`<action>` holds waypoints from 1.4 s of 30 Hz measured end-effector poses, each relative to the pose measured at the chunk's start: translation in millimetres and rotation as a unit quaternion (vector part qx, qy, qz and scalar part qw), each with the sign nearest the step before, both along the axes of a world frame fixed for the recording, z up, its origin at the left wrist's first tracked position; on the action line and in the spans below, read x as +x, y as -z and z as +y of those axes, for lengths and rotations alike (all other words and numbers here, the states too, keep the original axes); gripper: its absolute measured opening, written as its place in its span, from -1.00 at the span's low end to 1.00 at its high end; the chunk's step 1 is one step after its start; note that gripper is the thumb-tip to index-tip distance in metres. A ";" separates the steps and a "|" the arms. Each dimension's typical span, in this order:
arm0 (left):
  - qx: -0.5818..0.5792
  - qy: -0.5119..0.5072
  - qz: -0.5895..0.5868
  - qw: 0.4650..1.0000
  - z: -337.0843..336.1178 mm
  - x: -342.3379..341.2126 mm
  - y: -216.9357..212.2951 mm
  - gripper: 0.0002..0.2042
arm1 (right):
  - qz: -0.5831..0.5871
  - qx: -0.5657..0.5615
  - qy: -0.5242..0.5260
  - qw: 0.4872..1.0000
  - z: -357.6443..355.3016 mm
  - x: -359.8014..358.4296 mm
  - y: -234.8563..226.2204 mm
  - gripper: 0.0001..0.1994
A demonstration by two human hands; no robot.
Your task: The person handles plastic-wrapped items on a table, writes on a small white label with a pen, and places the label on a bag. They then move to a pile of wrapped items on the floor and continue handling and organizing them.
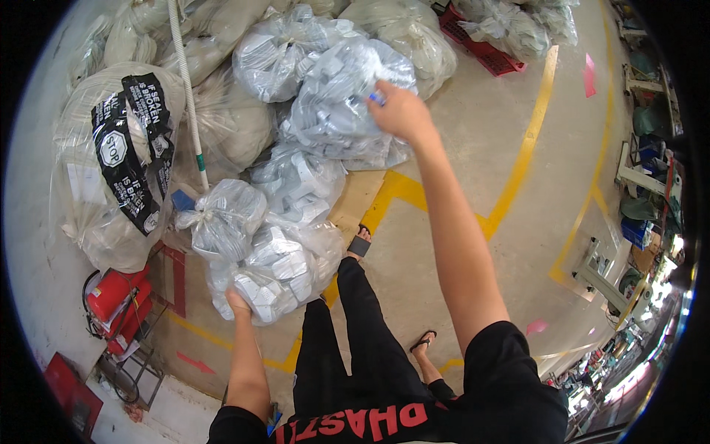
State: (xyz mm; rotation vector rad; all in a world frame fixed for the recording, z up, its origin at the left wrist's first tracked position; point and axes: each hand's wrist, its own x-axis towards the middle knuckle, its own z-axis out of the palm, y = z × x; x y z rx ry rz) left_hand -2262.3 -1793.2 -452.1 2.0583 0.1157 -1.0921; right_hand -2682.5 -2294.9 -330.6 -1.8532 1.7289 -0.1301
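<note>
My left hand (237, 303) is closed at the lower left side of a clear plastic bag (277, 259) of white and grey pieces; its fingertips are partly hidden by the bag. Reaching far forward, my right hand (401, 111) has its fingers closed around a small blue thing (376, 98), too small to name. That hand is over the right side of another clear bag (336, 92), filled with pale pieces. Between the two sits a further clear bag (299, 181). A knotted bag (225, 214) rests against the one at my left hand.
Large filled bags, one with black printed tape (126, 148), crowd the left and far side. A pale pole (185, 89) stands among them. Red fire extinguishers (118, 296) are at the left wall. A red crate (484, 44) lies far off. A sandalled foot (424, 340) shows right.
</note>
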 end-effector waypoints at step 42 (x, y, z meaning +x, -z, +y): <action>0.004 -0.016 -0.004 1.000 -15.4 -0.9 -8.6 -0.52 | -0.249 0.288 0.121 0.917 270.9 223.1 137.1 -0.43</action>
